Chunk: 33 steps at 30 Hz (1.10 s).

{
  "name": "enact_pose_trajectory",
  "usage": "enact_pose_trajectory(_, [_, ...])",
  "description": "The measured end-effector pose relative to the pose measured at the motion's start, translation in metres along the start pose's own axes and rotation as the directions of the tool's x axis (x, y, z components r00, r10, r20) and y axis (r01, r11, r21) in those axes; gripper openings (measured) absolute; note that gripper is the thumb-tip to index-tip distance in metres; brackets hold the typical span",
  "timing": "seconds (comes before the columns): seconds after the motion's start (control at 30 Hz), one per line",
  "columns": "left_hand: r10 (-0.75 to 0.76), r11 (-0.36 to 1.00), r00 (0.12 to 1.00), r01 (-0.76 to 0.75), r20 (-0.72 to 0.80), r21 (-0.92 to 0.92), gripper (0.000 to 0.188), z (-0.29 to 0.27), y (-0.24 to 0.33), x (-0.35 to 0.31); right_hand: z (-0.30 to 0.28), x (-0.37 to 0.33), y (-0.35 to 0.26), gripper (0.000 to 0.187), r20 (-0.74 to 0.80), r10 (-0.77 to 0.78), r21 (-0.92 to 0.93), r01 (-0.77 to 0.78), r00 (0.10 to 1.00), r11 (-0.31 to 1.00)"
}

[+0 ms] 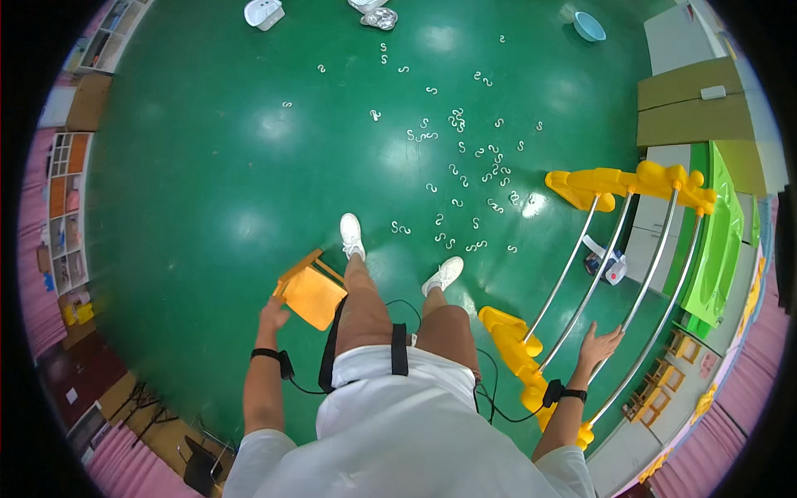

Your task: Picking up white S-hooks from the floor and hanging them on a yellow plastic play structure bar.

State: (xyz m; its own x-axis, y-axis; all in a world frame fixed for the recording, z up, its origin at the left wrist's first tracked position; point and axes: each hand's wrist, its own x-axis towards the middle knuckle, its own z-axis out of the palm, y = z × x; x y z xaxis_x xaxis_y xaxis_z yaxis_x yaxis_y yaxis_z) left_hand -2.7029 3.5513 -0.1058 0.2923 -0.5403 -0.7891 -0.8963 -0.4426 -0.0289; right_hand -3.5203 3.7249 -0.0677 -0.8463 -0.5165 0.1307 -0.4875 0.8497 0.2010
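My left hand [273, 314] is at the left, with its fingers meeting the end of the back of a small wooden chair [315, 297] and its thumb apart. The fingertips' wrap round the chair is partly hidden. My right hand [599, 344] reaches out at the right with fingers stretched, over one of the metal bars of a yellow-ended rack [515, 340]. Whether it touches the bar I cannot tell. Many white S-shaped hooks [457, 202] lie scattered on the green floor ahead of my white shoes.
Beyond the hooks are a blue basin [589, 26], a white basin [264, 13] and a silvery crumpled bundle [379, 18]. A green plastic unit [716, 241] and cabinets line the right side. Shelves [70, 207] stand at the left. Black cables [496, 390] hang by my legs.
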Motion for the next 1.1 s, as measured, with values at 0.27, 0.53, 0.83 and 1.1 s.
enact_pose_trajectory(0.27, [-0.263,0.952,0.944,0.221,0.197,0.213,0.071,0.041,-0.067,0.131,-0.074,-0.141,-0.131,0.064,0.307,-0.26,0.211,0.201,0.915,0.957])
enact_pose_trajectory(0.53, [-0.164,0.983,0.927,0.125,0.337,0.134,0.068,0.078,-0.102,0.199,-0.114,-0.195,-0.207,0.047,0.584,-0.294,0.194,0.221,0.757,0.956])
enact_pose_trajectory(0.83, [-0.034,0.881,0.967,-0.09,0.252,0.465,0.041,0.087,-0.101,0.239,-0.114,-0.268,-0.195,0.037,0.756,-0.099,0.16,-0.036,0.646,0.986])
enact_pose_trajectory(1.1, [0.047,0.806,0.949,-0.22,0.311,0.55,0.032,0.049,-0.061,0.258,-0.079,-0.332,-0.117,0.032,0.824,0.076,0.125,-0.312,0.561,0.942])
